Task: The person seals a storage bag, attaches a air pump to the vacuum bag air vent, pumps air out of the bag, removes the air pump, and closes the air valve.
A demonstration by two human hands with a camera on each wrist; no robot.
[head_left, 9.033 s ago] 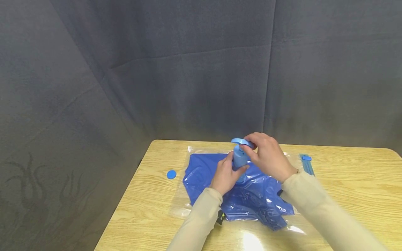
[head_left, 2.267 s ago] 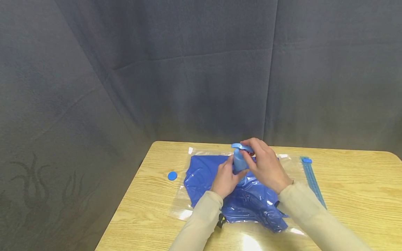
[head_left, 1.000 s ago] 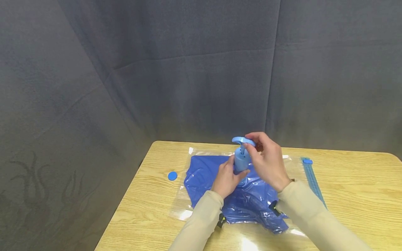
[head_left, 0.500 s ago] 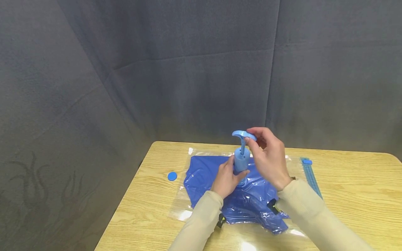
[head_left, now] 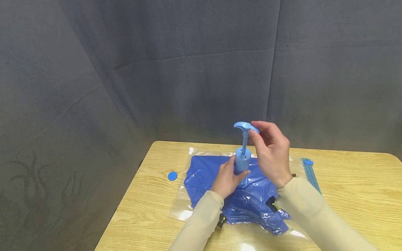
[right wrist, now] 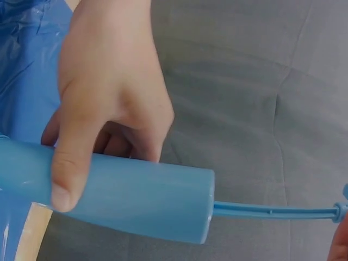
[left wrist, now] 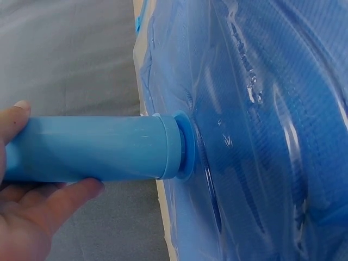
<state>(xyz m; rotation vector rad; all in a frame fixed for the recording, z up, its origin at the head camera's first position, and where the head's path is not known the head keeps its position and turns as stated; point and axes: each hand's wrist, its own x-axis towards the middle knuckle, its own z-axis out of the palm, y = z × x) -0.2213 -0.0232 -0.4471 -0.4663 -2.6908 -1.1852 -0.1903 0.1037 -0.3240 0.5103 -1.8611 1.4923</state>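
Note:
A light blue hand pump (head_left: pixel 243 161) stands upright on the valve of a clear vacuum storage bag (head_left: pixel 207 174) with blue cloth inside. My left hand (head_left: pixel 226 178) grips the pump's barrel, thumb on one side and fingers round the other. My right hand (head_left: pixel 272 148) pinches one end of the pump's T-shaped handle (head_left: pixel 242 125), and the rod stands well out of the barrel. In the left wrist view the pump's collar (left wrist: pixel 173 147) sits against the valve on the shiny plastic. The right wrist view shows the drawn-out rod (right wrist: pixel 272 211).
A round blue cap (head_left: pixel 172 176) lies on the wooden table (head_left: pixel 144 195) left of the bag. A blue zip slider (head_left: pixel 308 162) sits on the bag's right edge strip. Behind the table hangs a dark grey curtain (head_left: pixel 188 87).
My right hand has drawn the pump handle upward, from low against the barrel to a long length of exposed rod. The left hand keeps its grip on the barrel.

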